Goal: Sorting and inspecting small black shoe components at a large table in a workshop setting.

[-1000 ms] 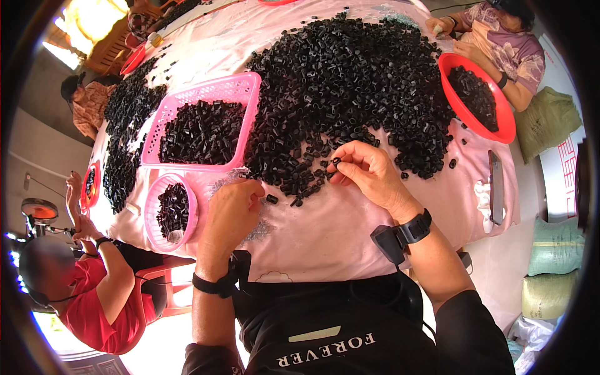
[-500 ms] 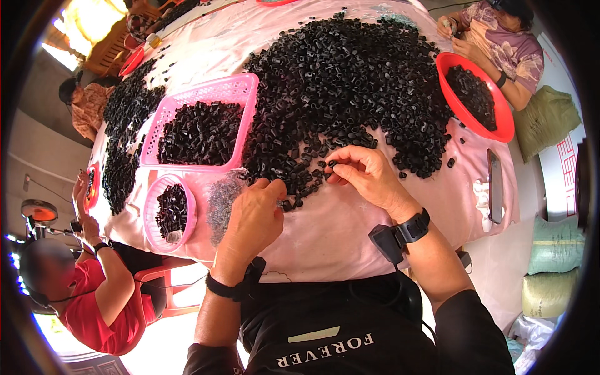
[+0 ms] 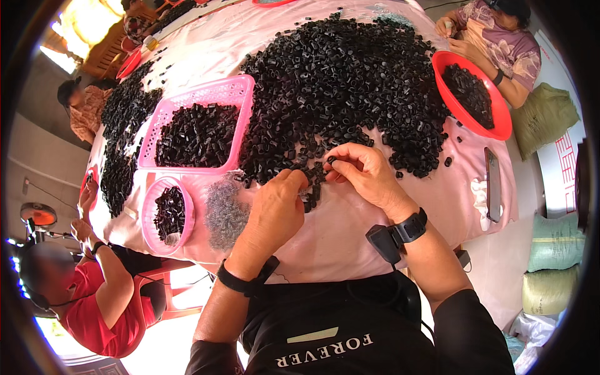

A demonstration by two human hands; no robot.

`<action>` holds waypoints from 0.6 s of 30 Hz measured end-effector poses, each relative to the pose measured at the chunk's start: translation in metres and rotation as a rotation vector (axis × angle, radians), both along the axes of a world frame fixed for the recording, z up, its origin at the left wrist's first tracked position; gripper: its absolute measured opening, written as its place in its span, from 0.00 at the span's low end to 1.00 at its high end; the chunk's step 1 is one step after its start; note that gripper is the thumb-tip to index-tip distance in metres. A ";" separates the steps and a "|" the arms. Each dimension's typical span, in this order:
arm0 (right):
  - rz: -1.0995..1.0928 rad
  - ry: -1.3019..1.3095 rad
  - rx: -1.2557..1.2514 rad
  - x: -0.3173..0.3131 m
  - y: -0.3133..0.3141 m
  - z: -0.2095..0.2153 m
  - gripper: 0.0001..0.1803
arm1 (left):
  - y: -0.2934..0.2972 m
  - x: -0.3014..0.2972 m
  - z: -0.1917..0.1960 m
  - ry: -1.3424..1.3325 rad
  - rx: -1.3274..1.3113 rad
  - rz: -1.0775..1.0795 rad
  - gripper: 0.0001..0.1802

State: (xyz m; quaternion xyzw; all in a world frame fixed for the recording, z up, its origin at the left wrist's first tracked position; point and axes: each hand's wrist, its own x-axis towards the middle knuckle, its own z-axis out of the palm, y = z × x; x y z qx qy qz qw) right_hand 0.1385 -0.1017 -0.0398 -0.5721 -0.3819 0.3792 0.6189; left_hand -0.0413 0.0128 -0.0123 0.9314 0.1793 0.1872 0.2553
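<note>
My right hand (image 3: 367, 178) pinches a small black ring-like plastic piece (image 3: 331, 160) between thumb and forefinger. Close beside it on the left, my left hand (image 3: 278, 203) has its fingers drawn together at the near edge of the heap; whatever they hold is hidden. Beyond both hands spreads a large heap of small black plastic pieces (image 3: 350, 75) on a pink cloth. Left of my left hand lies a patch of tiny clear pieces (image 3: 226, 215).
A pink rectangular basket (image 3: 245, 119) and a round pink basket (image 3: 147, 220), both with black pieces, stand at the left. At the right are a red basin (image 3: 498, 119) and a phone-like dark slab (image 3: 493, 187). Several other people sit round the cloth-covered table (image 3: 350, 244).
My left hand has moved right and slightly away from me, closer to my right hand. The right hand keeps its pinch on the black piece, nearly in place.
</note>
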 end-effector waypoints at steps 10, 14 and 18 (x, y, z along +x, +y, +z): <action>-0.018 0.022 -0.012 0.000 0.000 0.001 0.06 | 0.012 -0.010 0.005 0.029 -0.040 0.014 0.09; 0.025 0.054 0.014 0.000 0.000 -0.003 0.06 | 0.009 -0.008 0.017 -0.006 -0.243 -0.004 0.08; 0.097 0.058 0.053 -0.003 0.001 -0.007 0.08 | 0.009 -0.005 0.019 -0.026 -0.413 -0.032 0.07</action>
